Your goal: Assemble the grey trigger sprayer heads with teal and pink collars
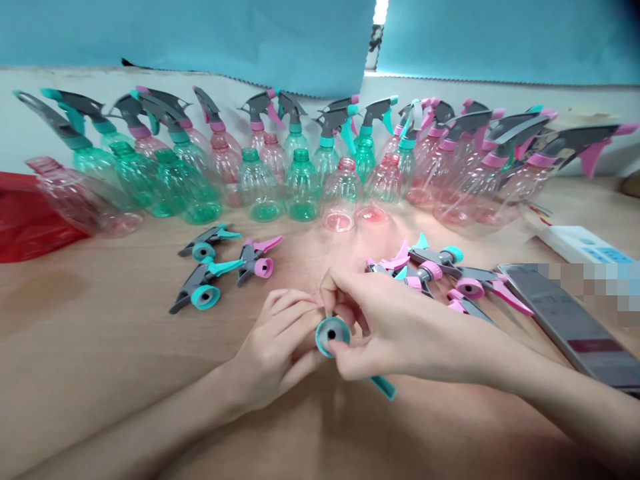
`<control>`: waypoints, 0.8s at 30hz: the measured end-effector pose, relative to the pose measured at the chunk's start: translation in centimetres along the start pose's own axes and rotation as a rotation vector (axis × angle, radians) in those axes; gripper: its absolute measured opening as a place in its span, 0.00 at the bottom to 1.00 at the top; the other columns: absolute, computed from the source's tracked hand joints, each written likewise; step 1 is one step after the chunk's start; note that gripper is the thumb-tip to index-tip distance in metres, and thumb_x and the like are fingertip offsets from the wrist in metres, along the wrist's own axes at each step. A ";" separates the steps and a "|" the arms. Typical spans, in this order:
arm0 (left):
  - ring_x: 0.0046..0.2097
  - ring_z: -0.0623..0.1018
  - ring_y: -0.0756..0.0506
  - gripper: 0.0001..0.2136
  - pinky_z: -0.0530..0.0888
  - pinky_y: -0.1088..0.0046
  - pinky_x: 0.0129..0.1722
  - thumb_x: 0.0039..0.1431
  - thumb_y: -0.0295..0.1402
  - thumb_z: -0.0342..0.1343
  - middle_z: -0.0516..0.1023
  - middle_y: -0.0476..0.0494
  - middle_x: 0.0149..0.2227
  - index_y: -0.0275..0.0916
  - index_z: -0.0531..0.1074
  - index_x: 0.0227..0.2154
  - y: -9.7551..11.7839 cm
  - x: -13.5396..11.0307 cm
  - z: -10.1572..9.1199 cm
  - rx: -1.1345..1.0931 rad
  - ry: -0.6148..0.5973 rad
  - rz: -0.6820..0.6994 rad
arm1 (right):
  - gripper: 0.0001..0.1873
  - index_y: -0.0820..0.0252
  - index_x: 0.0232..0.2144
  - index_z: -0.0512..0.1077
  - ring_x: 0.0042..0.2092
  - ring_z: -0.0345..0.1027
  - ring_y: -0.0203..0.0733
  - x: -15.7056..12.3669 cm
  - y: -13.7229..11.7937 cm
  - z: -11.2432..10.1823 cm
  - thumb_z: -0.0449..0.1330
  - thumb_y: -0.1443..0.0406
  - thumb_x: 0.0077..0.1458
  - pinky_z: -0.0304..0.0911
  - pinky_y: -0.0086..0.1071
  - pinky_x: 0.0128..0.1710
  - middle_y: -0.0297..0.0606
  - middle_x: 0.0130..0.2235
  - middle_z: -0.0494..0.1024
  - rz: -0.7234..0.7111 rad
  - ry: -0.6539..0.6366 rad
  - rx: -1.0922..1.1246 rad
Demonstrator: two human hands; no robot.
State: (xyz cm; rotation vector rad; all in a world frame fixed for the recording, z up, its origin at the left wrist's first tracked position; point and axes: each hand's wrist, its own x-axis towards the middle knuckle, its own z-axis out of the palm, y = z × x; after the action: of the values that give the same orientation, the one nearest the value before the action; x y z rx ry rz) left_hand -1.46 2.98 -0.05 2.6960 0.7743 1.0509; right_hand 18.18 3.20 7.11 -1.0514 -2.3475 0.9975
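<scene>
Light-brown wood-grained tabletop [75, 347] before a white wall [15, 147], with blue cloth [200, 40] hanging across the top of the frame. At the left edge lies glossy red plastic sheeting [30, 220]; beside it a transparent pink plastic bottle [75, 193] appears tilted. From there, transparent green and pink bottles [303, 190] extend across the upper middle, some open-necked, others fitted with grey trigger heads. Left of centre lie three loose grey spray heads [206, 297], two teal-collared and one pink-collared. At lower centre, the left hand [273, 340], fingers curled, meets a grey spray head with a round teal collar [326, 328]; whether it grips cannot be told. The right hand [385, 327] pinches this head, thumb on the collar, its opening facing the viewer. Right of centre lie further loose spray heads [470, 288], mostly pink-collared, then a dark flat rectangular panel [565, 327] and a white-and-blue box [583, 243].
</scene>
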 end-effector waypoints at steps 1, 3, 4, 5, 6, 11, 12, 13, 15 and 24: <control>0.41 0.71 0.42 0.04 0.67 0.63 0.42 0.62 0.28 0.48 0.74 0.41 0.34 0.37 0.67 0.38 0.1 0.1 0.0 0.009 0.014 -0.008 | 0.11 0.55 0.27 0.54 0.22 0.53 0.30 -0.1 -0.2 0.1 0.56 0.67 0.43 0.46 0.26 0.20 0.24 0.23 0.63 -0.002 0.034 -0.037; 0.39 0.71 0.43 0.04 0.67 0.64 0.40 0.63 0.30 0.48 0.73 0.41 0.33 0.36 0.67 0.38 0.2 0.3 0.0 0.034 0.035 -0.024 | 0.11 0.55 0.27 0.55 0.22 0.53 0.30 -0.1 -0.6 0.1 0.54 0.70 0.42 0.45 0.27 0.21 0.24 0.23 0.63 -0.015 0.094 -0.113; 0.37 0.71 0.43 0.05 0.67 0.64 0.39 0.63 0.30 0.49 0.72 0.42 0.33 0.37 0.67 0.38 0.3 0.3 -0.1 0.044 0.041 -0.029 | 0.11 0.55 0.28 0.55 0.22 0.53 0.30 -0.2 -0.6 0.1 0.54 0.70 0.42 0.45 0.27 0.21 0.24 0.23 0.62 -0.019 0.115 -0.136; 0.37 0.70 0.43 0.05 0.67 0.64 0.38 0.63 0.31 0.49 0.72 0.42 0.33 0.37 0.67 0.38 0.4 0.4 -0.2 0.049 0.044 -0.033 | 0.11 0.55 0.28 0.55 0.22 0.53 0.30 -0.2 -0.6 0.1 0.54 0.71 0.41 0.45 0.27 0.21 0.24 0.23 0.62 -0.017 0.117 -0.138; 0.36 0.70 0.43 0.05 0.66 0.65 0.38 0.63 0.31 0.49 0.72 0.42 0.33 0.37 0.66 0.38 0.4 0.4 -0.2 0.050 0.043 -0.034 | 0.11 0.55 0.28 0.55 0.22 0.53 0.30 -0.2 -0.5 0.0 0.54 0.71 0.42 0.45 0.27 0.21 0.24 0.23 0.62 -0.008 0.104 -0.116; 0.39 0.71 0.43 0.08 0.66 0.65 0.40 0.61 0.27 0.51 0.74 0.42 0.34 0.37 0.66 0.43 0.3 0.2 -0.3 0.040 0.005 -0.007 | 0.11 0.55 0.30 0.59 0.27 0.57 0.31 -0.2 0.5 -1.1 0.59 0.65 0.47 0.52 0.25 0.22 0.25 0.27 0.65 0.112 -0.084 0.129; 0.39 0.71 0.43 0.08 0.66 0.65 0.40 0.61 0.27 0.50 0.74 0.43 0.34 0.37 0.66 0.43 0.3 0.1 -0.3 0.035 0.001 -0.006 | 0.11 0.55 0.30 0.59 0.27 0.57 0.31 -0.2 0.6 -1.3 0.60 0.65 0.47 0.52 0.25 0.23 0.26 0.28 0.65 0.127 -0.114 0.150; 0.39 0.71 0.43 0.08 0.66 0.65 0.40 0.61 0.28 0.50 0.74 0.43 0.34 0.38 0.67 0.43 0.2 0.0 -0.2 0.029 -0.001 -0.007 | 0.11 0.55 0.29 0.59 0.27 0.57 0.31 -0.2 0.7 -1.4 0.61 0.65 0.47 0.52 0.25 0.23 0.26 0.28 0.65 0.138 -0.135 0.164; 0.39 0.71 0.43 0.07 0.66 0.66 0.39 0.62 0.29 0.51 0.74 0.43 0.34 0.38 0.67 0.43 0.1 0.0 -0.2 0.020 0.005 -0.006 | 0.12 0.55 0.29 0.59 0.27 0.56 0.31 -0.2 0.7 -1.6 0.62 0.65 0.47 0.52 0.25 0.23 0.26 0.28 0.64 0.149 -0.148 0.183; 0.36 0.69 0.44 0.17 0.66 0.66 0.36 0.64 0.44 0.48 0.72 0.43 0.32 0.39 0.67 0.49 0.6 0.3 -0.4 0.036 -0.002 -0.014 | 0.13 0.56 0.28 0.59 0.26 0.54 0.30 -0.2 0.4 -2.1 0.63 0.65 0.45 0.50 0.26 0.21 0.25 0.26 0.63 0.123 -0.151 0.154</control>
State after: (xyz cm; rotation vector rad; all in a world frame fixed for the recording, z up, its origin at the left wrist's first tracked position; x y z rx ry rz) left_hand -1.29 2.59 0.58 2.7169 0.8179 1.0412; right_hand 19.75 4.17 8.24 -1.1054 -2.3007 1.3231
